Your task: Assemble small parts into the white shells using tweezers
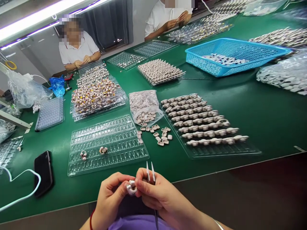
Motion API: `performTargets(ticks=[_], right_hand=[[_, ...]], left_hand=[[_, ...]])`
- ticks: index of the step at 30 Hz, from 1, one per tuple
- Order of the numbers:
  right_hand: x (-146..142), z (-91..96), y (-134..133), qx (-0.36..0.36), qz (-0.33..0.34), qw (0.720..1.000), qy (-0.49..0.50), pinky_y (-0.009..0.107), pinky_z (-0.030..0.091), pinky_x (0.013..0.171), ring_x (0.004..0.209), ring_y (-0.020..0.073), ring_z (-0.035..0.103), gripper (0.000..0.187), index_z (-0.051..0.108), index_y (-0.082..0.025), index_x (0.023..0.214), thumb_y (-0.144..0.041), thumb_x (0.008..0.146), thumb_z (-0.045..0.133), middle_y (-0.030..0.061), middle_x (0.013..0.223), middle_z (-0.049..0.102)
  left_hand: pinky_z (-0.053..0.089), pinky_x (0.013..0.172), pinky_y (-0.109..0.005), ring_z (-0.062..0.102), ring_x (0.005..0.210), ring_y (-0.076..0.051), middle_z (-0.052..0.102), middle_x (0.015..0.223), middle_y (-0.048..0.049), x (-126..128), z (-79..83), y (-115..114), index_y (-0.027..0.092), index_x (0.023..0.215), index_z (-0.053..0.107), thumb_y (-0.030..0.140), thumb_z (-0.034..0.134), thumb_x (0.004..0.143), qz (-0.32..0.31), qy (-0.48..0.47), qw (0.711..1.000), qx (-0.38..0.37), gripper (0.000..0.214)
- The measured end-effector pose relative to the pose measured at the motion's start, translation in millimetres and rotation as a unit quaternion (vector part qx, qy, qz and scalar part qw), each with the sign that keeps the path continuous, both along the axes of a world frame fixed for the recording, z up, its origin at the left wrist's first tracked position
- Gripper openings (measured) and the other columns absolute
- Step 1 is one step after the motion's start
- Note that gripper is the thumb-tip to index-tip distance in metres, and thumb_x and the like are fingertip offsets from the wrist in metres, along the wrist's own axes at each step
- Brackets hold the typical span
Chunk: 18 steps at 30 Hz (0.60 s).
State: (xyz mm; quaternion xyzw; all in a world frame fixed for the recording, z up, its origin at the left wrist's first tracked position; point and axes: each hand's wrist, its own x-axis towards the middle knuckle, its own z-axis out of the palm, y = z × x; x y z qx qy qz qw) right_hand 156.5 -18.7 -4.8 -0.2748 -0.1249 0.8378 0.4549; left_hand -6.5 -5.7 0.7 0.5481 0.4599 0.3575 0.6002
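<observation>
six o'clock: left hand point(109, 195) and right hand point(159, 196) pinch a tiny shiny part point(131, 188), right also gripping tweezers point(151, 172). probably light, rigid, slippery; hold its sides.

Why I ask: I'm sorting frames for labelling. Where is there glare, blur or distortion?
Head view: the strip light at top left is blown out; the clear tray shows glints; the blue basket casts a faint shadow on the green table; the left hand, right hand, pale part and tweezers are sharp; bags at the right edge look stretched.
</observation>
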Motion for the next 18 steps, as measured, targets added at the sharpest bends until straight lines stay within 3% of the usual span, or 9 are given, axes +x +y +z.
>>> performTargets(ticks=[4,9,12,16,18], right_hand=[[0,0.2,0,0.003,-0.007,1.0,-0.014,0.016,0.009,0.036,0.033,-0.0029,0.025,0.049,0.05,-0.015,0.065,-0.043,0.06,0.09,-0.0024,0.055,0.061],[2,-0.1,1,0.013,0.0,0.998,-0.063,0.017,0.01,0.037,0.036,-0.0016,0.023,0.048,0.051,-0.015,0.067,-0.045,0.06,0.089,-0.0027,0.057,0.059],[4,-0.2,2,0.029,0.001,0.993,-0.113,0.017,0.014,0.04,0.041,0.0015,0.028,0.048,0.052,-0.016,0.07,-0.047,0.061,0.087,-0.0059,0.055,0.052],[10,2.2,3,0.143,0.012,0.967,-0.211,0.021,0.036,0.056,0.06,0.01,0.048,0.041,0.054,-0.017,0.077,-0.05,0.073,0.078,-0.0032,0.065,0.054],[13,3.4,3,0.206,0.03,0.941,-0.266,0.024,0.039,0.062,0.065,0.0125,0.049,0.037,0.056,-0.017,0.081,-0.051,0.08,0.07,-0.0022,0.069,0.053]], left_hand=[[0.048,0.066,-0.022,0.063,0.068,-0.014,0.071,0.075,-0.0023,1,-2.1,0,0.023,0.09,0.079,0.035,0.071,0.083,0.002,-0.034,0.999,-0.028,0.016],[0.046,0.065,-0.02,0.061,0.071,-0.014,0.069,0.077,-0.0033,-4,0.9,2,0.024,0.092,0.08,0.036,0.072,0.082,-0.003,0.013,1.0,0.028,0.017],[0.046,0.063,-0.019,0.06,0.069,-0.013,0.068,0.077,-0.0032,-4,3.5,4,0.022,0.089,0.079,0.036,0.075,0.078,-0.004,0.009,1.0,0.019,0.018],[0.045,0.057,-0.018,0.058,0.061,-0.011,0.066,0.071,-0.0015,0,4.0,5,0.017,0.083,0.074,0.033,0.077,0.075,-0.01,-0.011,0.999,-0.049,0.018],[0.044,0.054,-0.017,0.056,0.057,-0.01,0.066,0.068,-0.0011,2,3.1,4,0.016,0.081,0.072,0.032,0.076,0.075,-0.009,-0.005,0.999,-0.052,0.018]])
